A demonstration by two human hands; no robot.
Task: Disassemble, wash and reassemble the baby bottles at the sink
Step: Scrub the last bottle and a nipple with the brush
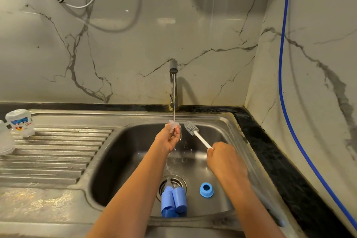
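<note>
My left hand (170,139) pinches teat (173,124) under stream (174,98), right hand (224,158) grips brush (200,137) just beside it; I'd twist bristles inside, gently

A kitchen: a stainless steel sink (119,150) with a ribbed drainboard (58,152) is set into a dark stone desk (270,150). A tap (173,83) runs at its back edge. Marble-patterned wall panels (125,54) meet at the right back corner.
</note>
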